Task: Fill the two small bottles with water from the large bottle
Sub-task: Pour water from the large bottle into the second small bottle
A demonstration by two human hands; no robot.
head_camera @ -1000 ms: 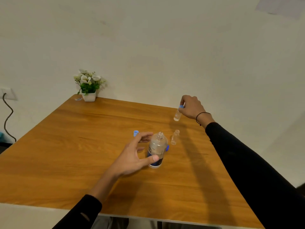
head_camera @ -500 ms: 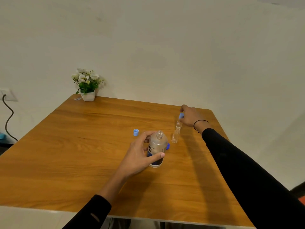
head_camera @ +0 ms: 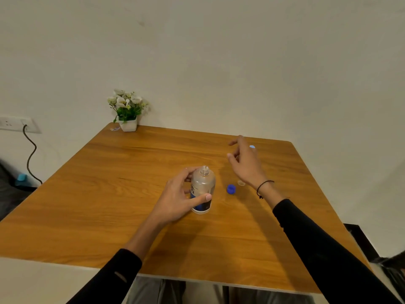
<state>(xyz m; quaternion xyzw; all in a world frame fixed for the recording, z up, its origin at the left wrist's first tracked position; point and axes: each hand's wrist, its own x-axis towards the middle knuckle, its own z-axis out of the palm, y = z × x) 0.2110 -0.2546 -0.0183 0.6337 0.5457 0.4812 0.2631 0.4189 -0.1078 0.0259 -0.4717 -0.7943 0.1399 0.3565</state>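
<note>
The large clear bottle (head_camera: 202, 189) with a blue label stands uncapped in the middle of the wooden table (head_camera: 109, 194). My left hand (head_camera: 177, 200) is wrapped around it from the left, thumb across the label. Its dark blue cap (head_camera: 230, 189) lies just to its right. My right hand (head_camera: 245, 165) hovers over the far right, fingers spread, holding nothing. Only the clear base of one small bottle (head_camera: 241, 183) shows below that hand. The light blue cap of the other small bottle (head_camera: 252, 147) peeks out behind the fingers.
A white pot of flowers (head_camera: 128, 115) stands at the table's far left corner against the wall. A wall socket with a black cable (head_camera: 30, 154) is at the left. The table's right edge runs close past my right sleeve.
My right hand lowered the capped small bottle to the table, let go and spread its fingers. My left hand closed around the large bottle.
</note>
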